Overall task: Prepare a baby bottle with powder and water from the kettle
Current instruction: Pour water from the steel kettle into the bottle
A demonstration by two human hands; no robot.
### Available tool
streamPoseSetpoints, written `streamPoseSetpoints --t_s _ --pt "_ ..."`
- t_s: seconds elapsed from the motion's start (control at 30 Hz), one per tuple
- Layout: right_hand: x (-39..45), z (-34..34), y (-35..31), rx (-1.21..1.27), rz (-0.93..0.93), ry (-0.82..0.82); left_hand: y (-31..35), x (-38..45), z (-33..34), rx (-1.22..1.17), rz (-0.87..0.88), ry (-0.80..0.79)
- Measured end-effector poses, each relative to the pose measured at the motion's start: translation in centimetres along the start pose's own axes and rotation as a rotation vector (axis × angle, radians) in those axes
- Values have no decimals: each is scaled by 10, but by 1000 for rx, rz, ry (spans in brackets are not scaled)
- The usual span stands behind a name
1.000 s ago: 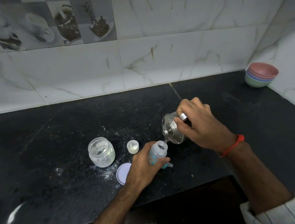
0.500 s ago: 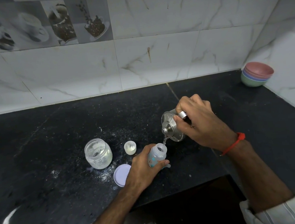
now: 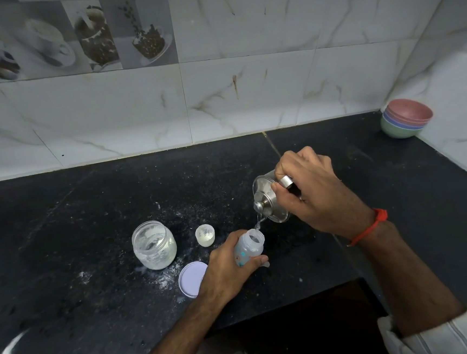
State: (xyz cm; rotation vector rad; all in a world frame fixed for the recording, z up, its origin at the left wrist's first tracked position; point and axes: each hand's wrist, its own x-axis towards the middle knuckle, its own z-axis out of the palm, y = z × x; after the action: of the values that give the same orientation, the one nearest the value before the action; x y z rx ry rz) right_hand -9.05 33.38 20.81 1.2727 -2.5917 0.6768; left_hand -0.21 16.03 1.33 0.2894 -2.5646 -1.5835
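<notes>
My left hand (image 3: pixel 226 270) grips a small clear baby bottle (image 3: pixel 250 245) with blue print, tilted with its open mouth up and to the right. My right hand (image 3: pixel 312 192) holds a small steel kettle (image 3: pixel 268 199) by its handle, tipped left over the bottle. A thin stream of water (image 3: pixel 259 221) runs from the spout to the bottle's mouth. An open glass jar (image 3: pixel 153 245) with white powder stands to the left on the black counter (image 3: pixel 76 233).
A small white cap (image 3: pixel 205 235) sits between jar and bottle, and a pale round lid (image 3: pixel 192 279) lies flat beside my left wrist. Spilled powder dusts the counter near them. Stacked coloured bowls (image 3: pixel 405 118) stand in the far right corner. The counter's front edge is close.
The view has shifted slightly. Both hands stay in the same pose, with the kettle still tipped and water running into the bottle.
</notes>
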Motion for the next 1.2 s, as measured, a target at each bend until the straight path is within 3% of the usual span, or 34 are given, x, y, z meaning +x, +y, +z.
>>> streamPoseSetpoints --t_s 0.8,1.2 --pt "3 -9 -8 -22 -85 33 -2 3 1 0 8 3" --pt "1 -1 2 12 -32 20 5 1 -3 -22 32 24"
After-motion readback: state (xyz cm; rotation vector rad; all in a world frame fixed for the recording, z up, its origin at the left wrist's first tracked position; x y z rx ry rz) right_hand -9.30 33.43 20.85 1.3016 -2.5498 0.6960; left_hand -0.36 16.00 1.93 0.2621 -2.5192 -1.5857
